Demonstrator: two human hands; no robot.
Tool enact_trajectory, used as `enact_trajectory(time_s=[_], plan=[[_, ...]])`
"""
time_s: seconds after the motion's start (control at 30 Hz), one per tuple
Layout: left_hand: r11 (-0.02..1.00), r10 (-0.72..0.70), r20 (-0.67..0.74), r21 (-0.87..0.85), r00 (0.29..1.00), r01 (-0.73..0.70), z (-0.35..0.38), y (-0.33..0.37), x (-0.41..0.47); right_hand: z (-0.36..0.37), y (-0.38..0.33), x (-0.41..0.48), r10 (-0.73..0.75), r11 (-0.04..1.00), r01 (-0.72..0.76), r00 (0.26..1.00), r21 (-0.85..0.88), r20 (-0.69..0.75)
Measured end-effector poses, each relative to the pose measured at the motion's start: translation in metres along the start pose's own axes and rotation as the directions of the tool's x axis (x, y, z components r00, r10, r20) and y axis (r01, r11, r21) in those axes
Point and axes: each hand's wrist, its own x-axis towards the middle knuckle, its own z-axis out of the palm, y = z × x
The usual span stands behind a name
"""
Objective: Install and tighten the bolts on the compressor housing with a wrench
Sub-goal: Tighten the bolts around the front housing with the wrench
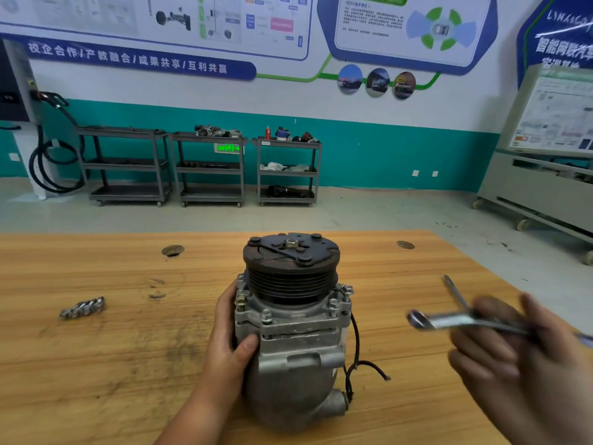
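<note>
A grey metal compressor stands upright on the wooden table, its black pulley on top. Several bolts sit in the housing flange below the pulley. My left hand grips the housing's left side, thumb across the front. To the right, my right hand holds a silver wrench above the table, its open jaw pointing left toward the compressor, about a hand's width away. The right hand and wrench are blurred. Black wires hang from the compressor's right side.
A small pile of loose metal bolts lies on the table to the left. A thin metal tool lies behind the wrench. The table has two round holes near its far edge. Grey carts stand by the back wall.
</note>
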Motion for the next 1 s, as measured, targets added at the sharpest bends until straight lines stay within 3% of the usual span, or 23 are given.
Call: enact_trajectory(time_s=[0.03,0.07,0.13,0.23,0.3,0.37,0.53,0.63,0.83,1.0], plan=[[1.0,0.004,-0.009,-0.021,1.0,-0.005,-0.001,-0.002,0.0,0.019,0.002,0.01,-0.052,0.988,0.02,0.977,-0.154,-0.207],[1.0,0.006,0.006,-0.011,1.0,-0.006,-0.003,-0.005,0.0,0.025,0.017,0.024,-0.068,0.984,0.016,0.955,-0.177,-0.289],[1.0,0.004,0.002,0.02,1.0,-0.004,-0.003,-0.009,0.0,0.03,0.006,0.05,-0.027,0.978,-0.034,0.958,-0.204,-0.287],[1.0,0.002,-0.02,0.015,1.0,-0.002,-0.003,-0.009,-0.001,0.02,0.004,0.082,0.077,0.99,-0.092,0.987,-0.105,-0.14],[1.0,0.0,-0.028,-0.014,1.0,-0.001,0.0,-0.004,-0.001,0.019,0.004,0.099,0.056,0.948,-0.099,0.987,-0.303,-0.147],[1.0,-0.004,-0.042,-0.03,0.999,0.003,0.002,-0.003,-0.002,0.014,0.007,0.111,0.126,0.901,-0.176,0.981,-0.397,-0.148],[0.998,-0.009,-0.018,-0.062,1.0,0.008,0.001,-0.003,-0.001,0.003,0.017,0.126,0.33,0.869,-0.345,0.938,-0.354,-0.104],[0.999,-0.005,-0.016,-0.048,1.0,0.005,0.002,-0.003,-0.001,0.0,0.018,0.131,0.369,0.846,-0.375,0.925,-0.379,-0.092],[0.997,-0.024,-0.024,-0.076,0.999,0.022,0.0,-0.007,-0.001,0.005,0.015,0.136,0.271,0.79,-0.206,0.962,-0.577,0.027],[0.999,0.01,-0.041,-0.045,0.999,-0.012,0.003,-0.004,-0.001,0.009,0.018,0.134,0.228,0.784,-0.156,0.973,-0.601,0.044]])
